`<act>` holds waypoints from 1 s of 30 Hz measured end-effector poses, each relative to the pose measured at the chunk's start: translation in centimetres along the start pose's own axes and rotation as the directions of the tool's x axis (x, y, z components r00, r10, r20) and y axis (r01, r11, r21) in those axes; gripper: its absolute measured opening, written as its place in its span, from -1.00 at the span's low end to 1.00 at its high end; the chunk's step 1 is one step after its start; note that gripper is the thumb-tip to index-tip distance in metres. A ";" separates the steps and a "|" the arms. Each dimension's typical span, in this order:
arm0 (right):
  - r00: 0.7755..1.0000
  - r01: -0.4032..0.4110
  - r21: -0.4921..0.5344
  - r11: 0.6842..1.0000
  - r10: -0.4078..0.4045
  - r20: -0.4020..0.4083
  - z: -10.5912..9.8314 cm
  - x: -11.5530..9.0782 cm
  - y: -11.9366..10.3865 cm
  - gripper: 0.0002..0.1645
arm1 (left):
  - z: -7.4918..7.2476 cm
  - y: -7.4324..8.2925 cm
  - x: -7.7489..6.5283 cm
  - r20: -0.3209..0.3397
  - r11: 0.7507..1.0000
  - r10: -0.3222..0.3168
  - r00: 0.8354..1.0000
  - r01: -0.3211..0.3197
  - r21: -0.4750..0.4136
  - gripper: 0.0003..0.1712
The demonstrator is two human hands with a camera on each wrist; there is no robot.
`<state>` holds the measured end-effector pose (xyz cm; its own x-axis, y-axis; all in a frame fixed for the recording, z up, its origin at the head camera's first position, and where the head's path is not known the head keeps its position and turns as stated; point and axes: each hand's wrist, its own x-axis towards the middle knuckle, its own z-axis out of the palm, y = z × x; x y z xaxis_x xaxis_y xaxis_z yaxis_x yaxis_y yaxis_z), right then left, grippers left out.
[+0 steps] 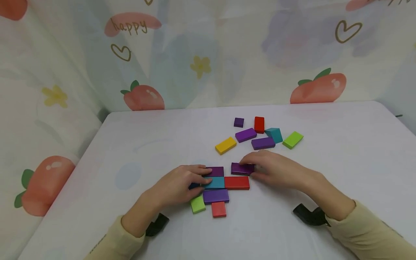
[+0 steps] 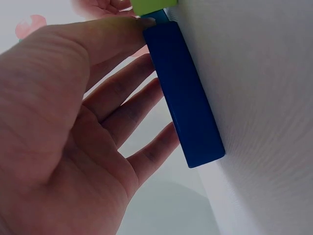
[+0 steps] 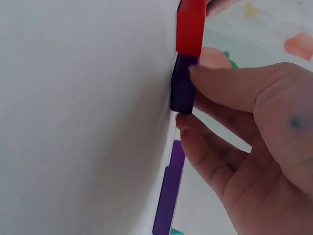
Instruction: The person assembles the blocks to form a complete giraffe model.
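Observation:
My left hand (image 1: 177, 184) lies over the left part of a flat group of wooden blocks. Its fingers reach onto a plum-purple block (image 1: 216, 171) and a teal block (image 1: 215, 183). In the left wrist view a dark blue block (image 2: 186, 98) lies beside its thumb and fingers, mostly hidden from the head view. My right hand (image 1: 276, 168) holds a dark purple block (image 1: 241, 169) by its right end, thumb and fingers on it. That block lies behind a red block (image 1: 237, 183), with a gap between it and the plum-purple one.
Nearer me in the group lie a violet block (image 1: 216, 196), a light green block (image 1: 198, 204) and a small red block (image 1: 219, 209). Farther back, several loose blocks lie scattered, among them a yellow one (image 1: 225, 145) and a teal triangular one (image 1: 274, 135). A patterned curtain (image 1: 227, 54) hangs behind the white table (image 1: 146, 144).

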<state>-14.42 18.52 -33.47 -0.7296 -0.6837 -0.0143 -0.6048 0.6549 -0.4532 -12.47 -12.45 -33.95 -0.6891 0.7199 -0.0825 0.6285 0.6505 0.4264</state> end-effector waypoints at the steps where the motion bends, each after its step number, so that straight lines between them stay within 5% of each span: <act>1: 1.000 0.019 0.015 1.000 -0.019 0.006 0.1 0.1 -0.1 -0.55 | -0.1 0.0 0.0 0.001 1.000 0.002 1.000 -0.002 0.001 -0.59; 9: 0.997 0.041 0.073 0.996 -0.046 0.066 0.3 0.0 -0.4 -0.53 | -0.3 0.2 0.3 0.006 1.000 -0.006 1.000 0.006 0.008 -0.60; 17: 0.994 -0.013 0.033 0.999 0.009 0.112 0.3 -0.1 -0.8 -0.22 | -0.2 -0.2 0.2 0.012 1.000 -0.015 1.000 0.015 -0.014 -0.60; 30: 0.994 0.033 0.041 0.999 -0.037 0.098 0.8 0.3 -1.2 -0.37 | 0.1 -0.3 0.0 0.004 0.999 -0.025 1.000 0.025 -0.037 -0.60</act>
<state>-13.64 17.31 -33.69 -0.6718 -0.7358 -0.0851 -0.6151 0.6182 -0.4894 -12.60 -12.64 -34.14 -0.7032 0.7044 -0.0969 0.5973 0.6591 0.4571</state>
